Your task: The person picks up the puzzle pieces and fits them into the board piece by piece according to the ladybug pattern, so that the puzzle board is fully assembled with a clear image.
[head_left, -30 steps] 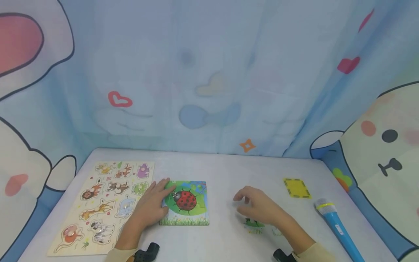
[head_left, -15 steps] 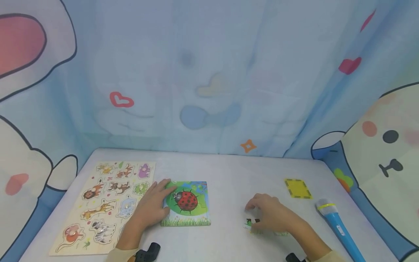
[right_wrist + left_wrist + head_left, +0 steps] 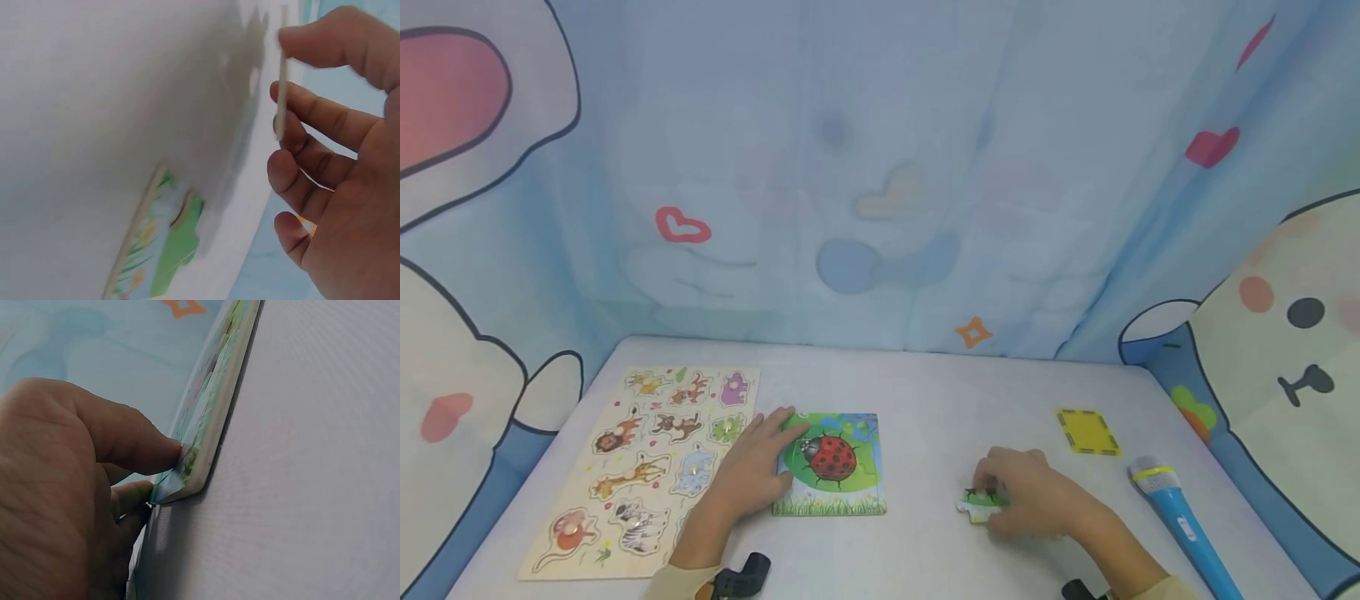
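Thin card shows edge-on between the thumb and curled fingers [image 3: 312,115] of the right hand [image 3: 1037,500], which pinches a green puzzle piece [image 3: 981,502] lifted just off the white table [image 3: 925,392], toward its near edge and right of centre. Another loose piece [image 3: 178,240] lies flat on the table close by. The left hand [image 3: 748,475] rests with straight fingers on the left edge of the ladybird puzzle board [image 3: 835,462], thumb tip [image 3: 169,453] pressing its near corner, steadying it. Judged from this, the step in hand is picking up a piece; carrying it left to the board and turning it to match the gap would call for care. Beyond lie an animal peg puzzle [image 3: 647,467] at the left edge, a yellow card [image 3: 1087,431] and a blue toy microphone [image 3: 1180,521] toward the right edge.
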`<move>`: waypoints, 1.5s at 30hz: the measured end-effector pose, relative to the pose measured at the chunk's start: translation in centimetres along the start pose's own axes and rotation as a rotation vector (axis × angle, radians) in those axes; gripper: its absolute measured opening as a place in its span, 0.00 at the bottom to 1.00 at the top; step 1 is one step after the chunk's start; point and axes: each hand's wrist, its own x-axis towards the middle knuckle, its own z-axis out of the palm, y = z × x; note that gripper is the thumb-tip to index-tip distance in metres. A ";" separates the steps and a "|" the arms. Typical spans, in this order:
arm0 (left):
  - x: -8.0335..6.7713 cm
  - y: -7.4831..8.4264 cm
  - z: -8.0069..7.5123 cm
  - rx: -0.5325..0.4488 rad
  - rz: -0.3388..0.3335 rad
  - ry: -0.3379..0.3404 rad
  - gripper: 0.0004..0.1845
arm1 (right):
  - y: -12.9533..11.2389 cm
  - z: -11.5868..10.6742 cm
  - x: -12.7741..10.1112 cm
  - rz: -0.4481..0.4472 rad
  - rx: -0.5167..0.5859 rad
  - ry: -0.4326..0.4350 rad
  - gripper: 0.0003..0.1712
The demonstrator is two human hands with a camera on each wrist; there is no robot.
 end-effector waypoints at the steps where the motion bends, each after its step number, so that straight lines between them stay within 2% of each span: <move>1: 0.0 0.0 0.0 -0.002 -0.001 0.000 0.37 | -0.1 0.0 0.1 -0.013 -0.004 0.014 0.18; 11: 0.0 -0.2 0.1 0.012 0.000 -0.005 0.37 | -3.1 0.3 2.3 -0.193 -0.021 0.153 0.18; 15: 0.0 -0.2 0.1 0.013 0.005 0.002 0.37 | -4.7 0.6 3.3 -0.226 -0.017 0.178 0.18; 25: 0.1 0.0 0.0 0.005 0.017 0.015 0.37 | -8.8 1.4 6.0 -0.303 0.080 0.120 0.18; 33: 0.2 -0.1 0.1 0.026 -0.015 -0.015 0.37 | -11.3 2.8 8.3 -0.378 0.067 0.101 0.20; 38: 0.2 -0.2 0.1 0.026 -0.034 -0.038 0.37 | -12.6 3.4 9.1 -0.405 0.081 0.091 0.22; 45: 0.1 -0.3 0.1 0.029 -0.030 -0.036 0.36 | -13.8 3.9 9.7 -0.421 0.059 0.074 0.22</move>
